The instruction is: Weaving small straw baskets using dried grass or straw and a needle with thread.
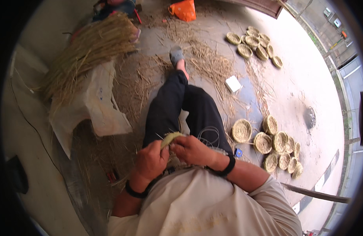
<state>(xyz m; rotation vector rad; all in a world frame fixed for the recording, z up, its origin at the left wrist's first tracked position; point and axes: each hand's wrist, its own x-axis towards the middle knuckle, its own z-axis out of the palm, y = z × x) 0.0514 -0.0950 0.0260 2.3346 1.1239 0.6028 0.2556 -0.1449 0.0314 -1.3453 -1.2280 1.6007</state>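
In the head view, pinching a curved, bristly, yellow-green fibrous piece (171,139) between the fingertips of left hand (151,158) and right hand (192,150); holding it over dark cloth trousers (164,105), well left of round, coarse straw baskets (241,131).

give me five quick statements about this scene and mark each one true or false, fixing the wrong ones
1. The left hand and the right hand both have their fingers at a small pale straw piece. True.
2. The round straw baskets are all on the person's left. False: they are on the floor to the right, in two clusters.
3. A large bundle of dry stalks lies to the left of the legs. True.
4. The plastic bag near the top edge is green. False: it is orange.
5. The visible foot is bare. False: it wears a grey shoe.
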